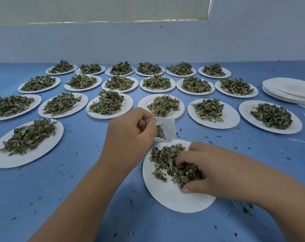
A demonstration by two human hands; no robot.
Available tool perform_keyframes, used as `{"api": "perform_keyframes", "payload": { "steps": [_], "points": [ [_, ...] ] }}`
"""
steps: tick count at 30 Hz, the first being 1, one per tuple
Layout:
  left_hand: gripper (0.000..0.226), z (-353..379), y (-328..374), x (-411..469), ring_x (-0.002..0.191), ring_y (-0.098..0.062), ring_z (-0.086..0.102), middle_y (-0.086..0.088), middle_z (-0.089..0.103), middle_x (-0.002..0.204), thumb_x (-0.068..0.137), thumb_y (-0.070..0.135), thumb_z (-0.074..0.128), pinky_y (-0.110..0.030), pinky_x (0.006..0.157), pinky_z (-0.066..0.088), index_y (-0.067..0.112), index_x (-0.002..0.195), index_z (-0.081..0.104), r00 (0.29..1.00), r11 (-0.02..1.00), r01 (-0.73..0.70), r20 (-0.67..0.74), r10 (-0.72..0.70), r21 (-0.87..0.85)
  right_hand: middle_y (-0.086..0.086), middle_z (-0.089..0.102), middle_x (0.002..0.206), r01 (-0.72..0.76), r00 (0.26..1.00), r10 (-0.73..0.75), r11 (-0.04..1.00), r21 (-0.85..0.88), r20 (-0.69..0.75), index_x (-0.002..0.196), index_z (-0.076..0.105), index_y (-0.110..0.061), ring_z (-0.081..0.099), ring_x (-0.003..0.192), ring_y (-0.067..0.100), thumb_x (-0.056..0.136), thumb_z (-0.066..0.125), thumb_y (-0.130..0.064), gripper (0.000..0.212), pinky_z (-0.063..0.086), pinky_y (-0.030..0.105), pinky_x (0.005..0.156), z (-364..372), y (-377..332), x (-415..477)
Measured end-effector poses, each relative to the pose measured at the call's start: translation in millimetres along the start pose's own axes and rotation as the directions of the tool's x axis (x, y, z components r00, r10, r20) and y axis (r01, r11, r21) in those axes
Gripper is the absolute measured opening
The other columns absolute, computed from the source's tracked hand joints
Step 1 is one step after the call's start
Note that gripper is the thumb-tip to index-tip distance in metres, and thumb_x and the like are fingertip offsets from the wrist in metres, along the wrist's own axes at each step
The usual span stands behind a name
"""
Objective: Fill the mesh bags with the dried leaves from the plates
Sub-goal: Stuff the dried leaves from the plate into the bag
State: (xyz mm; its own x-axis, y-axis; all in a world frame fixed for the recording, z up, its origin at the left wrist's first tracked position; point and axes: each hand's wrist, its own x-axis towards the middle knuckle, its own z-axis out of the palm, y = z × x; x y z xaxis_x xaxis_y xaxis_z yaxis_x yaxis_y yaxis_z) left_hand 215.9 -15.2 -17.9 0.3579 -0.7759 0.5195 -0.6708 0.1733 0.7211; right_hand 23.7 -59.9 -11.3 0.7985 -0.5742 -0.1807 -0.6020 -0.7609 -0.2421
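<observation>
Two hands, apart: left hand [129, 133] pinches small white mesh bag [167, 128] open; right hand [209, 165] clutches dried green leaves [165, 159] — take modest pinches.

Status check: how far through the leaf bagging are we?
Done: a stack of empty plates at the right suggests earlier batches are bagged, though no filled bags are in view. In hand: the left grip holds a mesh bag open with a few leaves inside; the right grip gathers dried leaves from the nearest plate. Left: nineteen heaped plates. Looks early.
</observation>
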Motion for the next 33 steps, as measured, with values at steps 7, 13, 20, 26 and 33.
{"api": "perform_keyframes", "payload": {
  "steps": [7, 13, 20, 26, 33],
  "points": [
    [0.015, 2.4, -1.9, -1.5, 0.045, -0.007, 0.036, -0.005, 0.047, 0.057, 0.084, 0.01, 0.062, -0.013, 0.045, 0.029, 0.016, 0.071, 0.065, 0.999, 0.999, -0.034, 0.024, 0.034, 0.008, -0.018, 0.044, 0.096, 0.049, 0.993, -0.049, 0.999, 0.001, -0.103, 0.11, 0.057, -0.04, 0.047, 0.089, 0.005, 0.085, 0.058, -0.042, 0.024, 0.043, 0.023, 0.074, 7.0, -3.4, 5.8],
    [0.014, 2.7, -2.8, -1.3, 0.046, -0.007, 0.036, -0.006, 0.046, 0.055, 0.084, 0.01, 0.062, -0.012, 0.046, 0.029, 0.016, 0.073, 0.066, 0.998, 0.997, -0.065, 0.016, 0.064, 0.038, -0.016, 0.057, 0.092, 0.085, 0.986, -0.078, 0.995, 0.044, -0.144, 0.102, 0.065, -0.037, 0.048, 0.074, -0.004, 0.085, 0.059, -0.035, 0.019, 0.039, 0.012, 0.063, 4.0, 0.1, 5.7],
    [0.012, 2.8, -3.2, -1.0, 0.049, -0.009, 0.037, -0.005, 0.045, 0.049, 0.084, 0.009, 0.062, -0.014, 0.048, 0.028, 0.014, 0.074, 0.067, 0.993, 0.988, -0.121, 0.02, 0.119, 0.098, -0.01, 0.065, 0.075, 0.093, 0.981, -0.01, 0.9, 0.425, -0.193, 0.087, 0.07, -0.042, 0.055, 0.057, 0.001, 0.075, 0.073, -0.038, 0.013, 0.046, 0.018, 0.053, -16.8, 12.4, -0.9],
    [0.012, 3.3, -3.9, -2.0, 0.048, -0.01, 0.036, -0.006, 0.044, 0.049, 0.084, 0.01, 0.06, -0.016, 0.046, 0.026, 0.015, 0.074, 0.065, 0.99, 0.983, -0.133, 0.058, 0.126, 0.124, 0.0, 0.067, 0.07, 0.16, 0.981, -0.055, 0.77, 0.618, -0.186, 0.089, 0.072, -0.038, 0.058, 0.058, 0.008, 0.075, 0.075, -0.035, 0.014, 0.046, 0.02, 0.054, -25.1, 18.6, -3.4],
    [0.013, 3.8, -5.6, -2.6, 0.049, -0.009, 0.038, -0.001, 0.044, 0.049, 0.086, 0.014, 0.06, -0.018, 0.046, 0.029, 0.02, 0.074, 0.064, 0.987, 0.977, -0.145, 0.096, 0.131, 0.156, -0.004, 0.063, 0.063, 0.205, 0.965, -0.044, 0.736, 0.645, -0.257, 0.087, 0.072, -0.035, 0.056, 0.055, 0.005, 0.074, 0.075, -0.035, 0.013, 0.043, 0.016, 0.053, -31.5, 17.8, 4.9]
  ]
}}
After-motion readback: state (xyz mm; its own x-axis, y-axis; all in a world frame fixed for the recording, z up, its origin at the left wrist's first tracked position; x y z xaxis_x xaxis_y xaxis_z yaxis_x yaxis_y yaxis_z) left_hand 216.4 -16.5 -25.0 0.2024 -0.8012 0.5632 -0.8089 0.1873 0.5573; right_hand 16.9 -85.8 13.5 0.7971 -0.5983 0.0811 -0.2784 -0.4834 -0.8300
